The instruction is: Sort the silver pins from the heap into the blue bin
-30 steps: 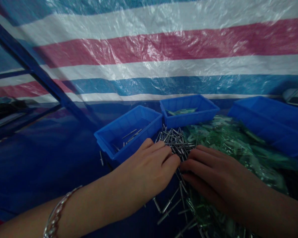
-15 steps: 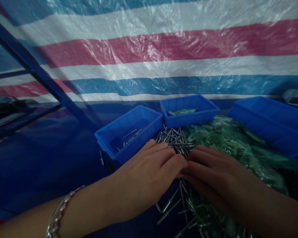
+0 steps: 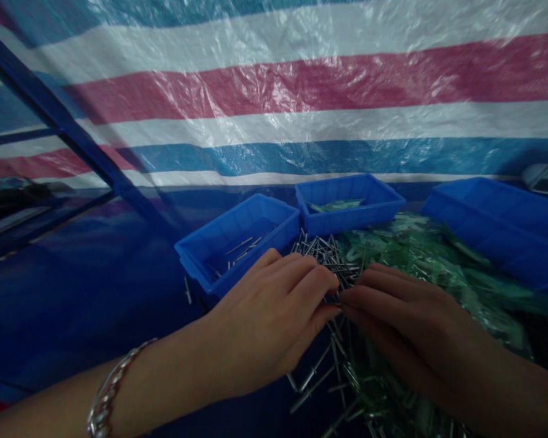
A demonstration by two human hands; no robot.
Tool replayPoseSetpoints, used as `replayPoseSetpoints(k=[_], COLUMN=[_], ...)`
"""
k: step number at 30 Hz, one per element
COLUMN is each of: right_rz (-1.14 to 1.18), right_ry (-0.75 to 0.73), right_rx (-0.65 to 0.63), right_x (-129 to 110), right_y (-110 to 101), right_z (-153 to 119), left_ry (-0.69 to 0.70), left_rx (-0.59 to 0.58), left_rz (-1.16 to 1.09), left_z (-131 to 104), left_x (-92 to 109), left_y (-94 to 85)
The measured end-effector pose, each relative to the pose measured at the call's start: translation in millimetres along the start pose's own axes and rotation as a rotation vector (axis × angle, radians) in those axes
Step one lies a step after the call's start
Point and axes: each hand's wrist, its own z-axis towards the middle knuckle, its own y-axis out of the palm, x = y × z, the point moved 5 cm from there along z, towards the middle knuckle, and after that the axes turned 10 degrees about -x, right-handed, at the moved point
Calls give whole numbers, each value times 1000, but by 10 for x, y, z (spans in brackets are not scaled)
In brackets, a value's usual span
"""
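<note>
Metal pins (image 3: 325,258) | left hand (image 3: 274,316), right hand (image 3: 393,322) meet over them — fingers curled (grip hidden)

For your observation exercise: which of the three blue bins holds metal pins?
The leftmost blue bin, beside the left hand, has a few metal pins inside. The middle bin holds green pieces; the right bin's contents are hidden.

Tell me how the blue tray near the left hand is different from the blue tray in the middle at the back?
The left blue tray sits turned at an angle, while the middle blue tray faces more squarely. The left blue tray holds a few silvery metal pins; the middle blue tray holds pale green pieces. The left blue tray lies beside the left hand; the middle blue tray sits farther back, beyond the pile of pins. Both are shallow, rectangular and nearly empty.
</note>
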Motion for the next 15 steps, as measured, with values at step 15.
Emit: replayPoseSetpoints(k=[15], right_rz=[-1], right_ry=[18], right_rx=[226], right_x=[-26], right_y=[-156], right_z=[-53], left_ry=[-77], left_rx=[172], left_rz=[-88], left_z=[-18], left_x=[-76], left_y=[-90])
